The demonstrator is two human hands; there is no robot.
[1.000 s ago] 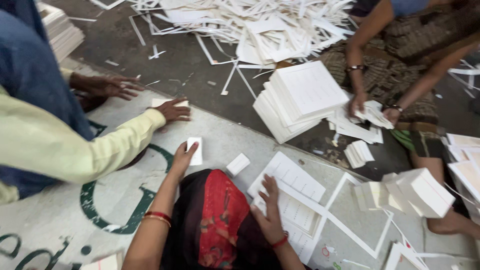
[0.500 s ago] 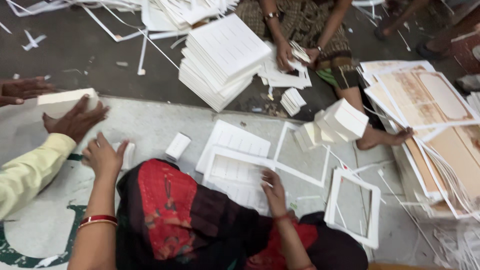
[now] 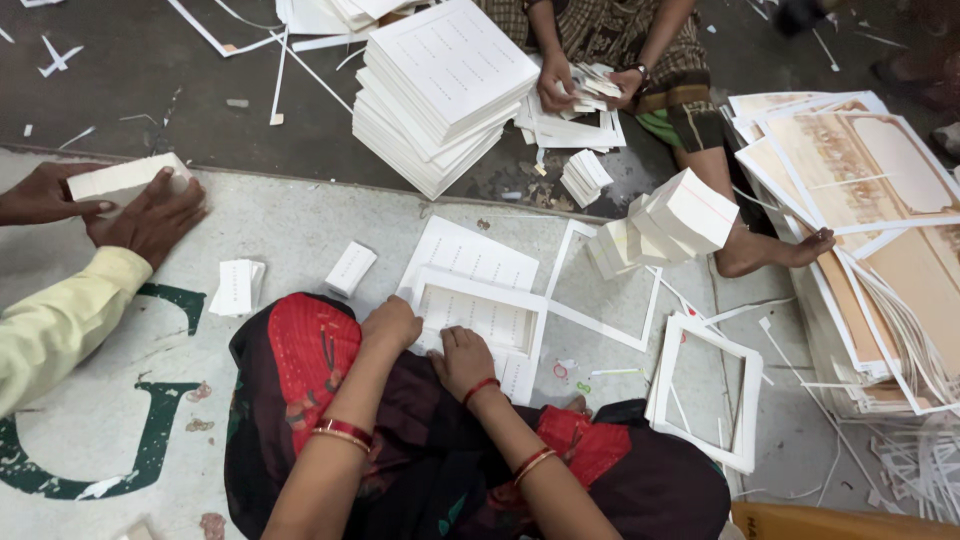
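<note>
Both hands, left hand (image 3: 392,325) and right hand (image 3: 463,360), press (not gripping) the white punched sheets (image 3: 480,315).

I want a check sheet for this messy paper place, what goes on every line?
Surface: pale floor mat with green painted shapes, beside dark floor.
Job's things: punched white sheet under both hands.
Clutter: small card stacks, empty frames, paper strips.
Grippers: left hand and right hand press on the sheet's near edge; fingers curled.
Cables: nothing seen.
Surroundings: tall sheet pile; a co-worker's hands square a card stack; another person sorts cards opposite.
</note>
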